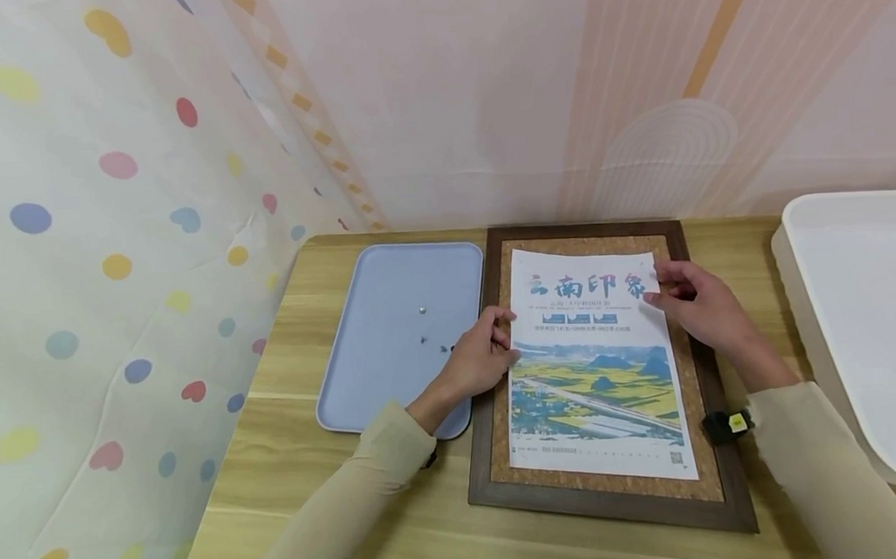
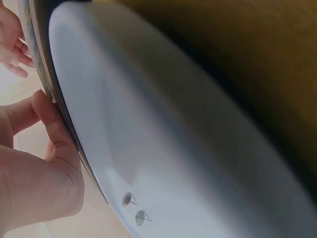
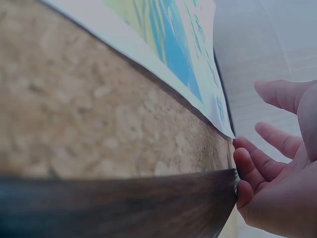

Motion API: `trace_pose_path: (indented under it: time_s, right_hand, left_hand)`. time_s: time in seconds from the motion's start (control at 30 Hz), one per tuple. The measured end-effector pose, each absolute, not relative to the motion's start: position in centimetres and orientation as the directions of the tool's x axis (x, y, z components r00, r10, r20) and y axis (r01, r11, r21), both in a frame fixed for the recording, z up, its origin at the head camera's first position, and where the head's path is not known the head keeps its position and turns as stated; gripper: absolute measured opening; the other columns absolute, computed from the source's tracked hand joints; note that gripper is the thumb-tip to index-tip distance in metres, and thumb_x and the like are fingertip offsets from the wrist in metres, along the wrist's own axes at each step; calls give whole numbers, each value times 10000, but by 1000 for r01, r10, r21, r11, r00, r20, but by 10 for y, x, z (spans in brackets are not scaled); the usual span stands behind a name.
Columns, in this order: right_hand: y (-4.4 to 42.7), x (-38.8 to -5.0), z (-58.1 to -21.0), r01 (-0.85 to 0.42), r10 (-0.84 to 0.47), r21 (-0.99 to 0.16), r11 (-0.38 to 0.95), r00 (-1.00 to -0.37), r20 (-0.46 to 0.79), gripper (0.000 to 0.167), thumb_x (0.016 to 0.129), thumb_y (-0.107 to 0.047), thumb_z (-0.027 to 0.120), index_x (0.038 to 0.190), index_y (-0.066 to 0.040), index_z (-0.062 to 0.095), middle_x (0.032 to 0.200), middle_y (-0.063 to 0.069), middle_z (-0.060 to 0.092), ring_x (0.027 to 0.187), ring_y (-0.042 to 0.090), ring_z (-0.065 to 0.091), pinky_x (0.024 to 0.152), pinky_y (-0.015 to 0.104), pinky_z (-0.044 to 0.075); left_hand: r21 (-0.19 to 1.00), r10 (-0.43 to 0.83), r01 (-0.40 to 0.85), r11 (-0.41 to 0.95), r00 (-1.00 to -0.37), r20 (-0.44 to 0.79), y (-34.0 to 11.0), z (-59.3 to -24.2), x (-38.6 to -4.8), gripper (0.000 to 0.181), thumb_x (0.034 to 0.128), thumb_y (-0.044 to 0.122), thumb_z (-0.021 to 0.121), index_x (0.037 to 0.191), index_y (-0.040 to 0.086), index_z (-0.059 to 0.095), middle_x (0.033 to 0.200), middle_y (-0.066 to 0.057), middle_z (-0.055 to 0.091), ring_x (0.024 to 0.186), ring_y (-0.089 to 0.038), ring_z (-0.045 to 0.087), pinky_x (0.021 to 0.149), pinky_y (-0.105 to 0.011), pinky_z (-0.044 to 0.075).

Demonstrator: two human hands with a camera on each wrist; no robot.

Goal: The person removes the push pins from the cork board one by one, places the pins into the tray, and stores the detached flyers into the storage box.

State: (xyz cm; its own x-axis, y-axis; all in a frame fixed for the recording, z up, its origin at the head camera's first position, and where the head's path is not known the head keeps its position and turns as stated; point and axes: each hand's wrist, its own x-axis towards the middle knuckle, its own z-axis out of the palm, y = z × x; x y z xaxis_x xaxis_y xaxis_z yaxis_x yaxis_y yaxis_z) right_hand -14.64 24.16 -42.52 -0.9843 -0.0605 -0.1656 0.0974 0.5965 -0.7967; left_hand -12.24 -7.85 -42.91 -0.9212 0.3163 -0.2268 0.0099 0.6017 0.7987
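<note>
A printed poster [image 1: 594,365], with large coloured characters at the top and a field landscape below, lies on a cork board [image 1: 500,444] with a dark brown wooden frame [image 1: 608,514]. My left hand [image 1: 483,353] touches the poster's left edge, its thumb and forefinger spread apart. Opposite it, my right hand [image 1: 700,306] is at the upper right edge, thumb over the paper. In the right wrist view, that thumb [image 3: 280,94] stands apart from the fingers, which are beside the poster's edge and the frame. Whether pins sit in the poster's corners is too small to tell.
Left of the board lies a blue tray [image 1: 375,333], partly behind my left hand, with several thumbtacks [image 2: 127,199] in it. A large white tub [image 1: 792,256] stands at the right. Behind the wooden table [image 1: 275,437] hang patterned wall coverings [image 1: 448,104].
</note>
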Motion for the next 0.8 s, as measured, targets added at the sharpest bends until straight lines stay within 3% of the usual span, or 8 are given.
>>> trace_pose_path:
  time_s: [0.1, 0.3, 0.57, 0.8]
  right_hand:
    - [242, -143, -424, 76, -74, -803, 591, -986, -148, 597, 997, -343, 595, 1483, -49, 409, 1374, 216, 489, 1144, 354, 437, 881, 382, 413]
    - [243, -137, -424, 9, -124, -826, 564, -988, -95, 575, 995, -324, 606, 1470, -51, 432, 1309, 200, 521, 1062, 278, 456, 747, 159, 412]
    - [241, -134, -424, 15, -148, -831, 557, -982, -117, 588, 993, -329, 610, 1483, -70, 415, 1337, 201, 507, 1047, 281, 442, 761, 214, 412]
    - [241, -131, -422, 15, -153, -858, 514, -982, -109, 612, 992, -313, 613, 1501, -71, 375, 1409, 231, 461, 1170, 382, 509, 772, 123, 449]
  left_hand:
    - [804, 315, 7, 595, -922, -225, -79, -429, -122, 424, 967, 87, 627, 1353, 131, 458, 973, -51, 571, 694, -169, 523, 631, -292, 431]
    - [810, 305, -13, 586, -923, -235, -79, -430, -120, 431, 965, 91, 630, 1356, 138, 455, 968, -51, 575, 684, -175, 525, 611, -300, 434]
    - [822, 286, -32, 568, -929, -234, -78, -432, -117, 439, 968, 97, 628, 1365, 142, 446, 960, -48, 567, 688, -180, 515, 619, -302, 428]
    - [843, 264, -44, 536, -940, -216, -76, -430, -117, 433, 974, 92, 617, 1366, 145, 440, 966, -67, 567, 701, -189, 507, 627, -314, 425]
